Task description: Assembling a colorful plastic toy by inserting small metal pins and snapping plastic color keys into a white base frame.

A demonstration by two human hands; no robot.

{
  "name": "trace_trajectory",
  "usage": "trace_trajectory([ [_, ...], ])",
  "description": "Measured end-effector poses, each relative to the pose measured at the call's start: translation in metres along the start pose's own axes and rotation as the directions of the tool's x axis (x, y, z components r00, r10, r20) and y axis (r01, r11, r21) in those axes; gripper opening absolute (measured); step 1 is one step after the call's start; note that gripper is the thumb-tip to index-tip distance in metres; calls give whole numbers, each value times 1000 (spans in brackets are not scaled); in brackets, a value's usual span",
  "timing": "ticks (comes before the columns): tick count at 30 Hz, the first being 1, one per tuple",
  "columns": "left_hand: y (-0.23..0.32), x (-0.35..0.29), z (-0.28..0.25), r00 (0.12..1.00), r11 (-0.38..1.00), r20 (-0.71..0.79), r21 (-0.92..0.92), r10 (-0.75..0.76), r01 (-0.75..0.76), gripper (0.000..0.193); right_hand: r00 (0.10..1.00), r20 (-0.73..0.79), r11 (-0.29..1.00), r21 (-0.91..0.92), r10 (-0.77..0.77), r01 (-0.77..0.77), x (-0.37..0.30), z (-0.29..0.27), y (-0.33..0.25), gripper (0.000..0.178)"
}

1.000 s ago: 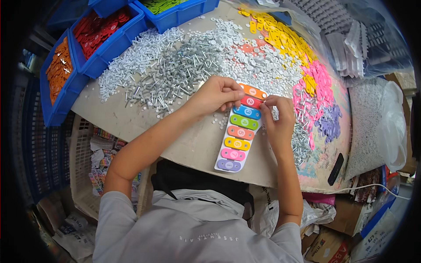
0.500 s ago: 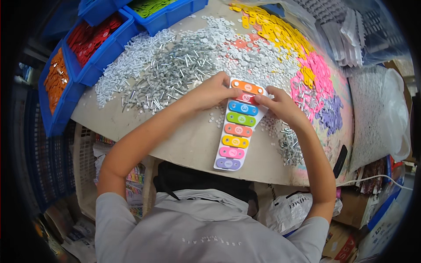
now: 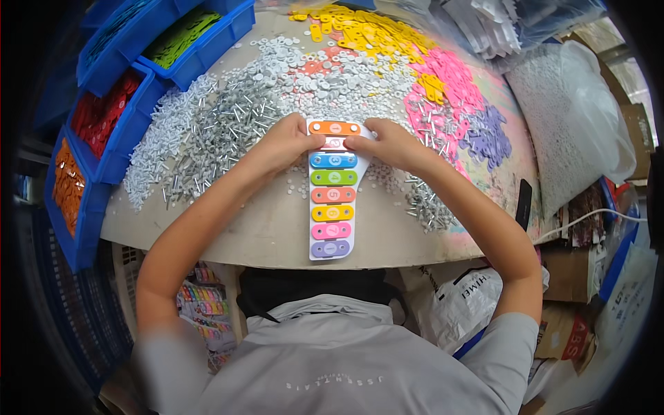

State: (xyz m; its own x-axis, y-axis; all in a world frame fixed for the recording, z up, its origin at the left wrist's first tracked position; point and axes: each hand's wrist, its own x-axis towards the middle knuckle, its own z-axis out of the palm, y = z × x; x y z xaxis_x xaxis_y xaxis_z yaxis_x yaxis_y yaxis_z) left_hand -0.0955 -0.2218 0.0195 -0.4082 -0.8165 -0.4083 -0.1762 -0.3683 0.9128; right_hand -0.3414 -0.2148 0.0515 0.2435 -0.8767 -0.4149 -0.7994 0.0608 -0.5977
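A toy xylophone (image 3: pixel 333 187) with a white tapered board lies near the table's front edge, its bars in several colours, lengthwise toward me. My left hand (image 3: pixel 285 144) grips its far left edge, the thumb pressing the left end of the red bar (image 3: pixel 335 143). From the other side my right hand (image 3: pixel 387 143) holds the board, its thumb on that bar's right end. White round caps sit at both ends of the orange bar (image 3: pixel 335 128). Small grey fastener ends show on the bars nearer me. What lies under both thumbs is hidden.
Beyond the hands spread heaps of metal pins (image 3: pixel 225 131), white caps (image 3: pixel 346 79), yellow bars (image 3: pixel 373 34), pink bars (image 3: pixel 456 79) and purple bars (image 3: pixel 490 135). Blue bins (image 3: pixel 104 176) with coloured bars stand at the left. A clear bag (image 3: pixel 564 117) of small white parts is on the right.
The whole view has turned, so the table things appear farther left. The xylophone now looks straight rather than slanted. Both thumbs stay pressed on the red bar's ends.
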Motion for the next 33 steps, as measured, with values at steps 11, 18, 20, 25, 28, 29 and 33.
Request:
trace_trajectory([
  [11,-7,2,-10,998,966,-21,254,53,-46,36,943,-313,993,-4,-111,115,-9,19,0,64],
  [18,-8,-104,1,905,856,-199,449,375,-256,24,526,-825,975,-218,-204,36,-39,-35,97,19],
  [20,-25,-121,-2,816,745,-211,573,538,-343,17,602,-789,977,-202,-119,-72,-56,-49,138,19],
  [25,-26,-131,-47,668,620,-314,733,675,-282,10,646,-761,987,-137,-48,-87,-68,-54,190,19],
  [28,-19,-122,-100,559,658,-492,742,667,-131,13,634,-771,978,-179,-69,-111,-61,-50,179,22],
  [29,-15,-120,-115,534,638,-504,765,679,-88,12,637,-765,978,-188,-91,-86,-59,-49,179,20],
  [33,-24,-102,-156,541,531,-451,847,710,10,10,697,-716,992,-109,-35,-62,-63,-48,161,16],
])
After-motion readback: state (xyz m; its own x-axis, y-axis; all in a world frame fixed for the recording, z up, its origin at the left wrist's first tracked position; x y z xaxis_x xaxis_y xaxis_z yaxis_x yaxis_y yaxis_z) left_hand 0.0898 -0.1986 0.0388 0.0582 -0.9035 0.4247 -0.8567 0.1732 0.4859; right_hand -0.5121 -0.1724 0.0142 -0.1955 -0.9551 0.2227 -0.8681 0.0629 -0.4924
